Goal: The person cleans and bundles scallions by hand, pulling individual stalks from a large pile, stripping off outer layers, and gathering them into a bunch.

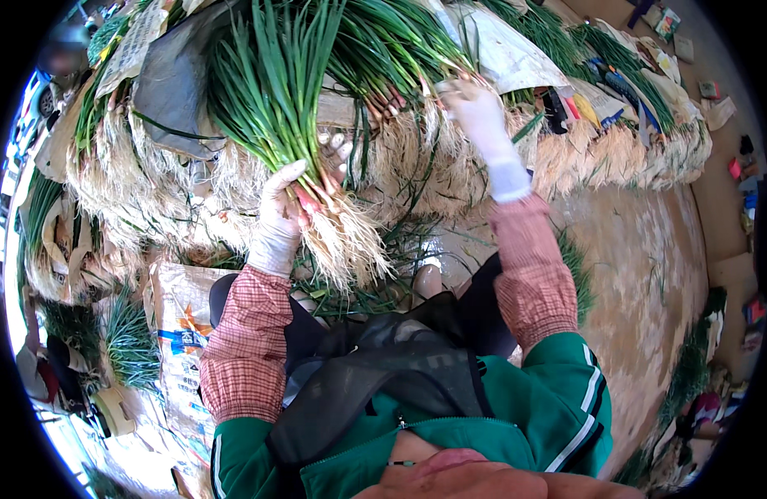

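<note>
A thick bunch of spring onions [275, 108], green-leaved with reddish stem bases and long pale roots, is gripped near its base by my left hand [282, 204] in a white glove. The leaves point up and away, and the roots hang toward me. At the upper right, my white-gloved right hand [471, 108] is at the stems of the heaped spring onions [392, 58]. Its fingers, slightly blurred, look curled over some stalks; their tips are partly hidden among the stems.
A long heap with dense pale roots [583, 154] curves across in front of me, partly covered by sacks and a dark sheet [180, 75]. A printed sack [184, 333] and a green bundle [130, 341] lie at left. Wet, muddy floor [633, 274] stretches to the right.
</note>
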